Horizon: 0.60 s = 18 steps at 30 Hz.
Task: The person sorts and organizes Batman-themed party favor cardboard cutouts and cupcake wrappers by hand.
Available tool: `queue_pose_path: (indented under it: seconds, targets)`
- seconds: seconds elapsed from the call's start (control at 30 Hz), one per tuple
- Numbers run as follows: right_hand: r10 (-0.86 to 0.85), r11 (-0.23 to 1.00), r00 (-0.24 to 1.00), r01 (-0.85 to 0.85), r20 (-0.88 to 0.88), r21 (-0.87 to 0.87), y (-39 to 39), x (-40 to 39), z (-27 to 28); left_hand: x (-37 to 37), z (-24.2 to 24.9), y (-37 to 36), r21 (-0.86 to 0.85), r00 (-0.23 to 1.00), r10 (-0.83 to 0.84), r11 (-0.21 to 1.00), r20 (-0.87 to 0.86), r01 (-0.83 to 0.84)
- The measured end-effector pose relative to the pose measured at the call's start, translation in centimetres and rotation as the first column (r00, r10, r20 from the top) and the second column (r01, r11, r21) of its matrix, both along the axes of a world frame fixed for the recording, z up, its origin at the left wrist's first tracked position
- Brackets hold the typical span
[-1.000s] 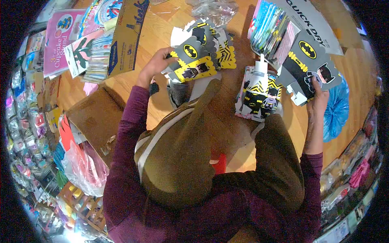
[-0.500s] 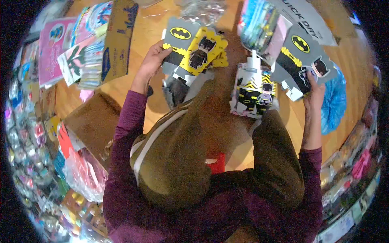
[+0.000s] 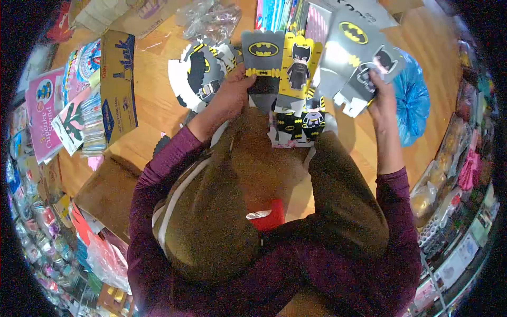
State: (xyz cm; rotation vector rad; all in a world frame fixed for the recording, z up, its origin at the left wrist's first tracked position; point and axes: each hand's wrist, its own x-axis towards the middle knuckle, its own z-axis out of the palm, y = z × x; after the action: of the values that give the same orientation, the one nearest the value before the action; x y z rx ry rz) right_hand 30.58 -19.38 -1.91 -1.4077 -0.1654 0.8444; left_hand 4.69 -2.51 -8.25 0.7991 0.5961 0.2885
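Both hands have swung inward since the earlier frame, bringing their cards close together above my knees. I see my left hand point(image 3: 228, 99) closed on the grey and yellow bat-print card point(image 3: 280, 68), thumb across its lower edge. My right hand point(image 3: 381, 98) pinches a second grey bat-print card point(image 3: 354, 58), fingers wrapped behind it. A stack of the same cards point(image 3: 296, 124) rests on my lap, and a round bat-print plate point(image 3: 198, 76) lies on the wooden floor point(image 3: 153, 105) beside my left hand.
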Motion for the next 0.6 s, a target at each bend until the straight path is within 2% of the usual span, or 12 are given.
queue_pose_path:
  seconds: [0.03,0.1,0.2,0.3,0.33,0.4,0.43,0.47,0.5,0.53,0.57,0.6]
  targets:
    - [0.082,0.995,0.989,-0.088,-0.126,-0.04,-0.4,-0.1,-0.5,0.5,0.2,-0.1,0.012,1.0,0.021,1.0,0.012,-0.021]
    - [0.197,0.976,0.971,-0.208,-0.138,-0.068,-0.2,-2.0,-0.3,1.1,0.5,-0.2,0.031,0.997,0.064,0.997,0.034,-0.065]
    - [0.233,0.96,0.971,-0.239,-0.054,-0.144,1.5,-5.0,-0.9,1.3,1.6,-1.1,0.123,0.999,-0.02,0.992,0.05,0.014]
    - [0.242,0.958,0.966,-0.253,-0.094,-0.137,1.8,-5.5,-2.0,1.7,0.5,-1.9,0.026,0.98,-0.01,1.0,0.197,0.005]
    - [0.258,0.954,0.961,-0.27,-0.102,-0.132,1.9,-5.7,-2.1,1.9,2.1,-1.9,0.029,0.982,0.005,1.0,0.187,-0.011]
    - [0.226,0.956,0.959,-0.252,-0.169,-0.151,1.8,-6.5,-2.1,1.5,5.2,-1.8,0.322,0.949,-0.129,0.921,-0.286,0.222]
    - [0.166,0.945,0.963,-0.217,-0.213,-0.245,1.8,-6.6,-2.0,0.9,3.9,-1.6,0.324,0.946,-0.101,0.924,-0.308,0.204]
    - [0.205,0.943,0.947,-0.259,-0.249,-0.208,1.8,-6.6,-1.8,0.2,1.5,-1.4,0.737,0.978,-0.134,0.644,-0.157,0.206]
    - [0.242,0.94,0.929,-0.296,-0.28,-0.17,1.7,-6.6,-1.7,-0.5,0.3,-1.1,0.971,0.969,-0.243,0.215,-0.047,0.101]
    - [0.248,0.941,0.936,-0.295,-0.251,-0.168,1.8,-6.6,-1.7,-0.8,0.8,-0.9,0.971,0.973,-0.222,0.21,-0.062,0.11]
    - [0.251,0.942,0.943,-0.29,-0.217,-0.169,1.8,-6.6,-1.6,-0.8,1.5,-0.8,0.805,0.956,-0.212,0.521,-0.201,0.285]
    - [0.287,0.936,0.94,-0.316,-0.184,-0.153,2.1,-6.7,-0.9,-1.1,1.9,-0.6,0.514,0.915,-0.246,0.766,-0.32,0.386]
